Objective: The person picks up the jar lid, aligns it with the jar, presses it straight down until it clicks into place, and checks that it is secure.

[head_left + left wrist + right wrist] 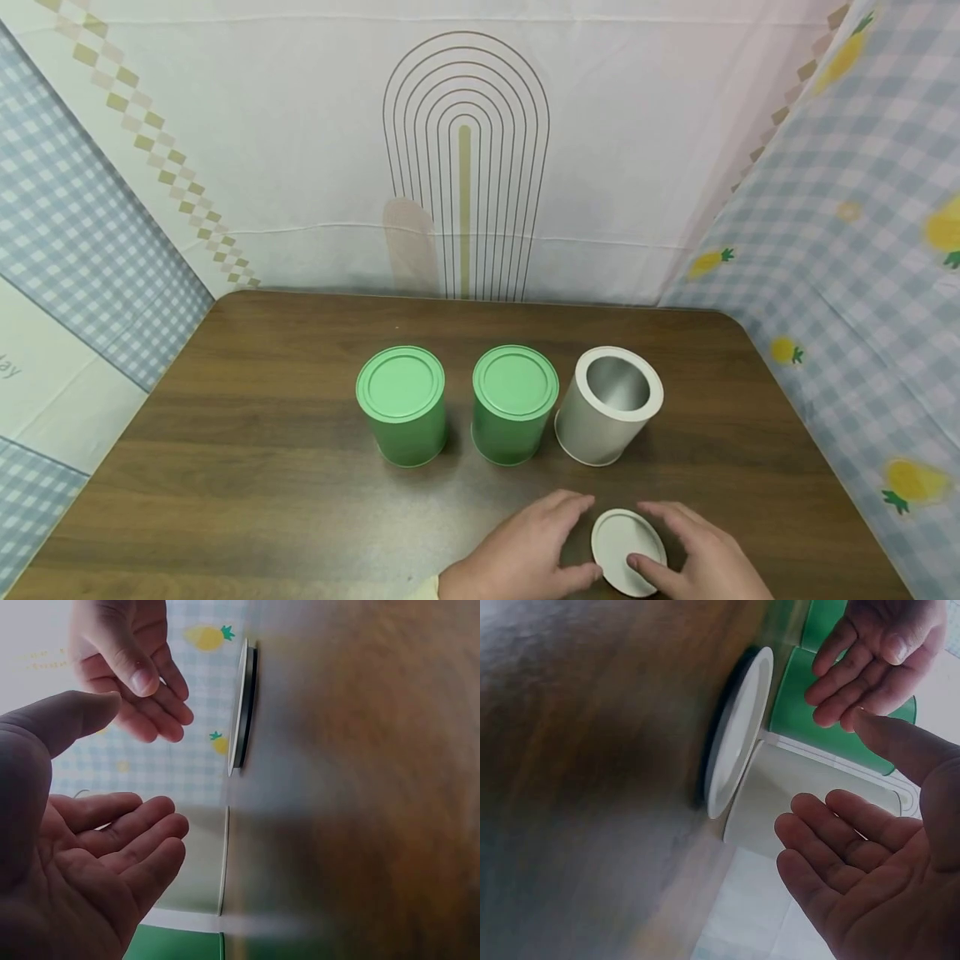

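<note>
A round white lid (627, 550) lies flat on the wooden table between my two hands. My left hand (531, 546) is held to its left, fingers bent loosely and thumb apart. On the lid's right side hovers my right hand (701, 550), its thumb over the lid in the head view. Both wrist views show the hands above the table, apart from the lid (241, 709), with nothing in either one. Behind the lid stands a white can (596, 429) without a cover, its grey inside showing.
Two green cans with lids on stand in a row left of the white can: one in the middle (515, 383), one farther left (401, 387). The brown table (225, 467) ends at a patterned cloth (300, 150) behind, with checked cloth (847, 250) on the right.
</note>
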`<action>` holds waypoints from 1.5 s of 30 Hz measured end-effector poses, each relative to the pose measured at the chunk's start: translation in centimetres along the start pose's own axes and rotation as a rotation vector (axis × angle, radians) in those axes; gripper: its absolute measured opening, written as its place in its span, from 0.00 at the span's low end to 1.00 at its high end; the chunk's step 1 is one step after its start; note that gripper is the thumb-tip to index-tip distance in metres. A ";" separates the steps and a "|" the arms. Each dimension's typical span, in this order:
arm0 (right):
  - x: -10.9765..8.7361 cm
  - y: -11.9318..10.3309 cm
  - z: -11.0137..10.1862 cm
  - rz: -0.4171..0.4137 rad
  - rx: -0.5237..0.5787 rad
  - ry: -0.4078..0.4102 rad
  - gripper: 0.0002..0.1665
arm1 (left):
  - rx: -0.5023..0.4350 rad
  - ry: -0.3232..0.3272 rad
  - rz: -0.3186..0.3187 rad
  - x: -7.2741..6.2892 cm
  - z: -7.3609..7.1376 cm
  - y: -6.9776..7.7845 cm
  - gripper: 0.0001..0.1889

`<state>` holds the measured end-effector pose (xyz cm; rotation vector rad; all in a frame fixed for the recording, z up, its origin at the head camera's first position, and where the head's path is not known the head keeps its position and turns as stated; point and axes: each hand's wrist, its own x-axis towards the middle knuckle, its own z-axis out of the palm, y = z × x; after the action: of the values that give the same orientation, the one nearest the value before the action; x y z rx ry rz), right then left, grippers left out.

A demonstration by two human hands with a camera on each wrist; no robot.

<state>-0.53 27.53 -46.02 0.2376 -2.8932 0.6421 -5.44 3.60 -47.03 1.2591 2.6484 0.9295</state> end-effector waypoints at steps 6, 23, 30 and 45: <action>-0.2 0.4 0.1 0.053 0.001 -0.097 0.36 | -0.010 -0.028 0.005 0.0 0.1 0.0 0.32; -0.4 2.4 0.3 0.097 0.003 -0.332 0.39 | 0.076 -0.091 -0.026 -0.1 0.6 -0.2 0.32; -0.4 3.3 0.5 0.118 -0.020 -0.379 0.42 | 0.062 -0.143 -0.103 -0.1 0.5 -0.1 0.34; -0.8 4.2 0.8 0.006 -0.052 -0.349 0.41 | 0.087 -0.142 -0.100 0.3 0.7 0.1 0.35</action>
<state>-0.69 31.03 -48.57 0.3672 -3.2388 0.5756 -5.32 4.23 -47.52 1.1504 2.6376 0.6917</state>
